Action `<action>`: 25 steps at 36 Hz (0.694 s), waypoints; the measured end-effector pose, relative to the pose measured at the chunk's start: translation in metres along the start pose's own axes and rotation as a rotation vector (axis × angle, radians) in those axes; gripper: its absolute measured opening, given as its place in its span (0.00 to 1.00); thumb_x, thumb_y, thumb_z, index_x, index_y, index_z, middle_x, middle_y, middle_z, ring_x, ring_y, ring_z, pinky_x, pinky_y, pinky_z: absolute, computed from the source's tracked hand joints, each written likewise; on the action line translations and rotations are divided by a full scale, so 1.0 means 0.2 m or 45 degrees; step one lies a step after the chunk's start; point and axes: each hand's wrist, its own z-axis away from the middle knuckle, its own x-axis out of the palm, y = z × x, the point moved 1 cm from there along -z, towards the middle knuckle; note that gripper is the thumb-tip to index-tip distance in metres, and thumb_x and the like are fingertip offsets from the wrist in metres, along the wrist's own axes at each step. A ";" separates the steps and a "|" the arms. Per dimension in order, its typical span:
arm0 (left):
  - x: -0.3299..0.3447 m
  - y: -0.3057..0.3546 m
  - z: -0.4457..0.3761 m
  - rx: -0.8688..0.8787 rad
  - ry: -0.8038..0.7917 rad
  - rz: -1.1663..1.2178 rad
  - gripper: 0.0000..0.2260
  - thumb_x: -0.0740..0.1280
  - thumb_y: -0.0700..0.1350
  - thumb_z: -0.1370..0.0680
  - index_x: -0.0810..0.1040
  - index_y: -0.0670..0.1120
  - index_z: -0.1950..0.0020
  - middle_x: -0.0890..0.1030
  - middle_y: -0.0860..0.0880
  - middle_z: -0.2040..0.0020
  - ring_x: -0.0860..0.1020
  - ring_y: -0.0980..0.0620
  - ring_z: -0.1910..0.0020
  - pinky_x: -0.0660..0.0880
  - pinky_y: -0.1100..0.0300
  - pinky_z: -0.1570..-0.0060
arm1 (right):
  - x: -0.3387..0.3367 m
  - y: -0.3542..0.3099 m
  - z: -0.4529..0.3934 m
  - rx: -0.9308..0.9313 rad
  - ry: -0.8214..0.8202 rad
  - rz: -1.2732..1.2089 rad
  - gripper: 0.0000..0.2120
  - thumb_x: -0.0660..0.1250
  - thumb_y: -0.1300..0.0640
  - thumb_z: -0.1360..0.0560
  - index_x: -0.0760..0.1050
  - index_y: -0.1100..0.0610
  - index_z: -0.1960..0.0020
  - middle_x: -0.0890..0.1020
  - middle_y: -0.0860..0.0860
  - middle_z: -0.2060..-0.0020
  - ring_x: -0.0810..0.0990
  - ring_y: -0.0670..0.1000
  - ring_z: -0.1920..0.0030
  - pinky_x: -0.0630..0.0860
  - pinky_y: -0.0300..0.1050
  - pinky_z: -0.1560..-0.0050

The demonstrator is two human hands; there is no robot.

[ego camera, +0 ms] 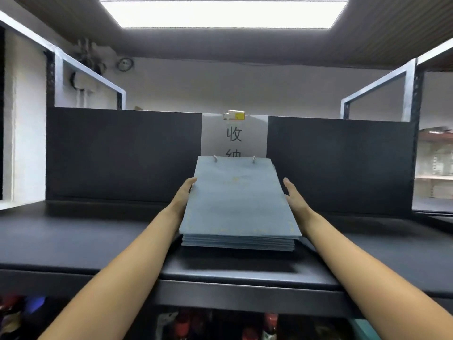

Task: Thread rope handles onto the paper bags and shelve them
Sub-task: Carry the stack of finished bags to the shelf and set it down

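Stack of flat blue-grey paper bags (239,204) at centre frame, lying on the black shelf board (85,231), far edge close to the dark back panel (122,155) under a white paper sign (234,136) with printed characters.

Left hand (182,195) and right hand (294,195) flank the stack, fingers straight, palms turned inward. Left fingertips touch the stack's side edge; right hand sits just beside the other edge, contact unclear. Neither curls round anything.

Risks, as judged:
- uneven side pressure could skew or fan the stack; sheets look smooth and likely slide on each other
- lower bags already sit slightly out of line at the near edge; a push may worsen it
- two short rope ends (215,158) poke up at the top bag's far edge and could snag the sign.

Materials: bags thin, matte, crisp-cornered rectangles with faint pale print; rope twisted, light grey; shelf board smooth, dull black; frame posts (409,89) pale painted metal, perforated.
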 end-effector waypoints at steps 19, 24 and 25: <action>-0.03 0.02 -0.05 -0.183 -0.012 -0.027 0.12 0.60 0.49 0.19 0.79 0.43 0.50 0.85 0.47 0.65 0.83 0.49 0.69 0.74 0.53 0.61 | -0.05 0.05 -0.08 0.262 0.182 0.118 0.15 0.58 0.48 0.20 0.76 0.59 0.45 0.82 0.57 0.50 0.81 0.57 0.54 0.77 0.50 0.54; -0.03 0.05 -0.13 -0.210 0.023 -0.105 0.12 0.61 0.50 0.20 0.79 0.43 0.52 0.84 0.46 0.66 0.82 0.49 0.69 0.74 0.54 0.61 | -0.06 0.02 -0.18 0.136 0.168 0.236 0.11 0.57 0.53 0.19 0.73 0.59 0.48 0.81 0.56 0.55 0.80 0.55 0.58 0.77 0.49 0.55; -0.02 0.05 -0.15 -0.206 0.029 -0.127 0.12 0.61 0.50 0.20 0.79 0.43 0.52 0.84 0.46 0.65 0.82 0.48 0.67 0.75 0.54 0.61 | -0.07 0.02 -0.21 0.105 0.174 0.266 0.09 0.57 0.54 0.19 0.72 0.59 0.48 0.80 0.56 0.55 0.80 0.55 0.58 0.76 0.50 0.54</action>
